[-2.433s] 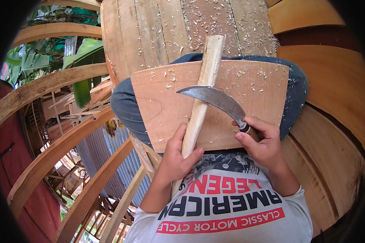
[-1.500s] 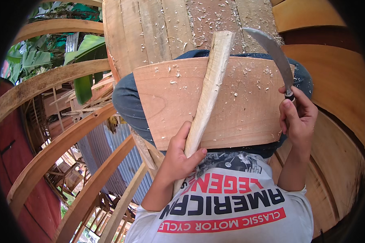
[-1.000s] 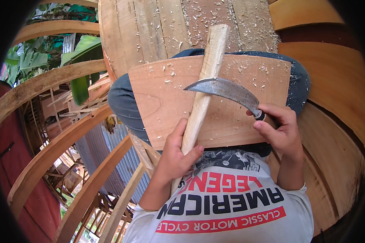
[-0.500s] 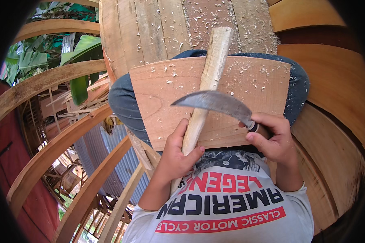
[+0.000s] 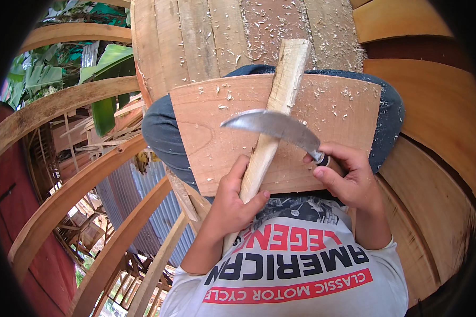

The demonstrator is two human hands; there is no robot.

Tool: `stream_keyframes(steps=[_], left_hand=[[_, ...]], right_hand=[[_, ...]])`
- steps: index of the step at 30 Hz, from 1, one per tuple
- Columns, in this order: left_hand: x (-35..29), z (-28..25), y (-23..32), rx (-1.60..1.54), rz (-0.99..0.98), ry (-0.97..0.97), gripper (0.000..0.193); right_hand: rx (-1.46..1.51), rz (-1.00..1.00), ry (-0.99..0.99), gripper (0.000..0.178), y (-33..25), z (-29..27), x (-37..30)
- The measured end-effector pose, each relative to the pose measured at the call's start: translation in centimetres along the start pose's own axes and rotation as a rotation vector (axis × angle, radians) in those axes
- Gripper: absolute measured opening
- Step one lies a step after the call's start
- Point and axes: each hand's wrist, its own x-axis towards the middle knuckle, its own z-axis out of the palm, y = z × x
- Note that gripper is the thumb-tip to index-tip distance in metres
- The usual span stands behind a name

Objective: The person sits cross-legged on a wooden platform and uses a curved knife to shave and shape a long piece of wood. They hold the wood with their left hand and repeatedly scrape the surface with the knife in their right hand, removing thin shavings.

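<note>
Seen from above, a person sits with a white printed T-shirt [image 5: 296,269] nearest the camera. The left hand [image 5: 232,203] has its fingers wrapped tight around the lower part of a long pale wooden stick [image 5: 272,127], which slants up and away across the lap. The right hand [image 5: 349,177] is closed around the dark handle of a curved knife [image 5: 275,126]. Its broad grey blade, dull and worn, sweeps leftward to a point and lies across the stick about halfway up, its edge touching the wood.

To shave well here, the blade probably wants a shallow angle and a stroke away from the body, with the gripping hand kept behind the edge and the stick pressed firmly down.

The stick rests on a flat, reddish-brown board [image 5: 206,137] with a curved far edge, laid across knees in blue jeans [image 5: 158,127]. The board looks smooth, with visible grain. Pale curled shavings [image 5: 225,95] dot it.

Beyond lie rough, weathered planks [image 5: 195,37] littered with more shavings. To the right rise smooth, curved orange-brown planks [image 5: 439,121]. To the left, bent timber ribs [image 5: 69,100] arc over corrugated metal sheeting [image 5: 121,195] and broad green leaves [image 5: 106,68].
</note>
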Motion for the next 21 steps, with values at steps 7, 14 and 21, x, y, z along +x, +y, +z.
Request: stream_keyframes(steps=[7, 14, 21], left_hand=[[0.1, -0.2, -0.2, 0.004, 0.025, -0.017, 0.046], [0.3, 0.0, -0.1, -0.02, 0.027, -0.016, 0.052], [-0.1, 0.0, -0.3, -0.083, 0.006, 0.001, 0.051]], right_hand=[[0.028, 0.03, 0.101, 0.023, -0.2, 0.6, 0.2], [-0.407, -0.235, 0.462, 0.027, 2.0, 1.0, 0.2], [-0.219, -0.201, 0.023, 0.03, 0.6, -0.3, -0.3]])
